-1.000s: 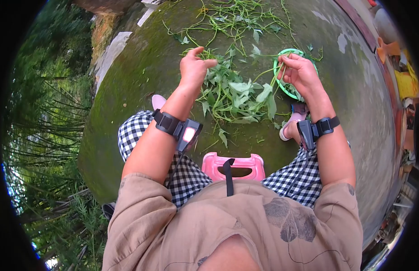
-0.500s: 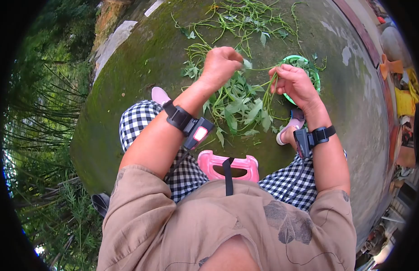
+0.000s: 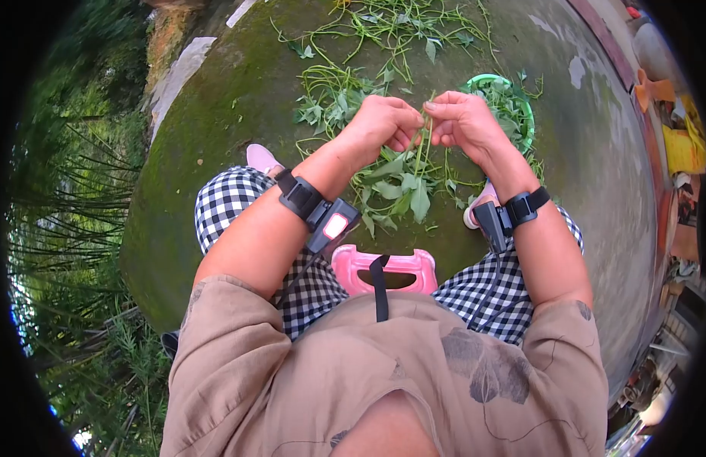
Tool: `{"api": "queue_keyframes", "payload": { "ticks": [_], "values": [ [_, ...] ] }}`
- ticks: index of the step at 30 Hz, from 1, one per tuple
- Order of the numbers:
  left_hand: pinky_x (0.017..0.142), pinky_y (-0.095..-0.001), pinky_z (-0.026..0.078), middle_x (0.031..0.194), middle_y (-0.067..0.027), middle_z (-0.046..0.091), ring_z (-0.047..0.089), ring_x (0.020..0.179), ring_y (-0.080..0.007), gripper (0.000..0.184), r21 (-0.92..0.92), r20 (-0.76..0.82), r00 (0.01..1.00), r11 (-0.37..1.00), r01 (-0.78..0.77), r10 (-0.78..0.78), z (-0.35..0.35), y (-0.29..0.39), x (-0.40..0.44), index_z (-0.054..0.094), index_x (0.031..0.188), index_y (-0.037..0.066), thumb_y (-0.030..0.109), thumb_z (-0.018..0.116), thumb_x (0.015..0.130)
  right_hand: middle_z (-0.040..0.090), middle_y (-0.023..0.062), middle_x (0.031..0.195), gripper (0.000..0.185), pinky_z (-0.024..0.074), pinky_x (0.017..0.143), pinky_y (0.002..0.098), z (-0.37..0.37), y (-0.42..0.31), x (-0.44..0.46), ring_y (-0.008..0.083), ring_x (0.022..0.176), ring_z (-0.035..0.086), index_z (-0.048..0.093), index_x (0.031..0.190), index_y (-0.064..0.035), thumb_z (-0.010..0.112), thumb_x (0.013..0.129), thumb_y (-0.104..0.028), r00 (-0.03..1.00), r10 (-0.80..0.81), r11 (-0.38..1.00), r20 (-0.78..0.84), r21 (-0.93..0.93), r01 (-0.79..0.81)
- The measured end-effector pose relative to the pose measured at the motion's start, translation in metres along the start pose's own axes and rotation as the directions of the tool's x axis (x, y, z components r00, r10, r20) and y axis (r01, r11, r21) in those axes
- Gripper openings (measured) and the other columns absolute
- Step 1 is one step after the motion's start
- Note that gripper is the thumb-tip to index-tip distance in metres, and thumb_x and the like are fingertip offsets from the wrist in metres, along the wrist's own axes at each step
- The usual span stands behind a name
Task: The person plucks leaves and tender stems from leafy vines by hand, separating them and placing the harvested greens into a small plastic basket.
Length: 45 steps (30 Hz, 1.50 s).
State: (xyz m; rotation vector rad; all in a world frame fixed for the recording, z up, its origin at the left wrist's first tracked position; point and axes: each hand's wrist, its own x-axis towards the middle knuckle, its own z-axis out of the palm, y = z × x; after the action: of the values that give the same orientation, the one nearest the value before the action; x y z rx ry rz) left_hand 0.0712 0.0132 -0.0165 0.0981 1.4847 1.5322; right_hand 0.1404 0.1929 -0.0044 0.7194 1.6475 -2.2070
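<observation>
My left hand (image 3: 383, 124) and my right hand (image 3: 467, 124) meet above a pile of leafy green vines (image 3: 387, 186). Both are closed in a pinch on thin leafy green stems (image 3: 424, 141), which pass between the fingertips and hang down with their leaves below. The exact grip of the left fingers is partly hidden. Just beyond my right hand, a green basket (image 3: 532, 126) holds picked leaves (image 3: 505, 110).
Long bare vine stems (image 3: 376, 34) lie spread on the mossy concrete ground (image 3: 216, 129) farther out. A pink plastic stool (image 3: 341, 268) shows between my knees. Bushes (image 3: 79, 228) line the left; a yellow item (image 3: 682, 148) and clutter stand at the right edge.
My left hand has come right and slightly down, my right hand left, so they now meet at the stems. Half a second ago they were apart with a stem stretched between them.
</observation>
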Motion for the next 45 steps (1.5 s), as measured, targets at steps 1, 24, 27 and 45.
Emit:
{"api": "queue_keyframes", "payload": {
  "ticks": [1, 24, 27, 45],
  "values": [
    [0.053, -0.0245, 0.047, 0.072, -0.0063, 0.065, 0.060, 0.060, -0.0128, 0.012, -0.057, 0.020, 0.999, 0.998, 0.030, -0.028, -0.002, 0.000, 0.000, 0.064, 0.086, 0.003, 0.015, 0.066, 0.085, 0.063, 0.0066, 0.070, 0.019, 0.0424, 0.042, 0.0218, 0.002, -0.001, -0.001, 0.0141, 0.050, 0.060, 0.058, 0.090, -0.0024, 0.069, 0.087, -0.018, 1.000, -0.001, 1.000, -0.018, 0.021, 0.001],
    [0.040, -0.0248, 0.043, 0.067, -0.0064, 0.061, 0.058, 0.052, -0.0132, 0.014, 0.061, -0.056, 0.998, 0.998, -0.019, 0.023, 0.009, -0.006, -0.007, 0.064, 0.079, 0.000, 0.013, 0.062, 0.080, 0.065, 0.0018, 0.073, 0.012, 0.0423, 0.053, 0.0199, -0.004, 0.010, 0.003, 0.0083, 0.060, 0.059, 0.064, 0.086, -0.0055, 0.062, 0.090, -0.017, 0.990, -0.050, 0.984, 0.135, -0.164, 0.072],
    [0.042, -0.0241, 0.042, 0.064, -0.0033, 0.060, 0.056, 0.052, -0.0101, 0.016, 0.303, -0.028, 0.995, 0.950, -0.080, 0.092, 0.009, -0.005, -0.007, 0.064, 0.076, 0.001, 0.016, 0.060, 0.082, 0.063, 0.0007, 0.068, 0.012, 0.0407, 0.050, 0.0201, -0.004, 0.011, 0.003, 0.0081, 0.058, 0.059, 0.064, 0.082, -0.0055, 0.063, 0.088, -0.016, 0.989, -0.077, 0.973, 0.126, -0.206, 0.102],
    [0.040, -0.0257, 0.039, 0.063, -0.0063, 0.059, 0.054, 0.047, -0.0136, 0.010, -0.140, -0.251, 0.967, 0.986, -0.089, 0.052, 0.001, -0.017, -0.001, 0.062, 0.080, 0.000, 0.007, 0.056, 0.083, 0.057, -0.0015, 0.062, 0.012, 0.0420, 0.050, 0.0225, 0.006, 0.021, 0.003, 0.0065, 0.055, 0.052, 0.066, 0.078, -0.0019, 0.068, 0.082, -0.013, 0.957, -0.271, 0.899, 0.102, -0.328, 0.289]
  ]
}}
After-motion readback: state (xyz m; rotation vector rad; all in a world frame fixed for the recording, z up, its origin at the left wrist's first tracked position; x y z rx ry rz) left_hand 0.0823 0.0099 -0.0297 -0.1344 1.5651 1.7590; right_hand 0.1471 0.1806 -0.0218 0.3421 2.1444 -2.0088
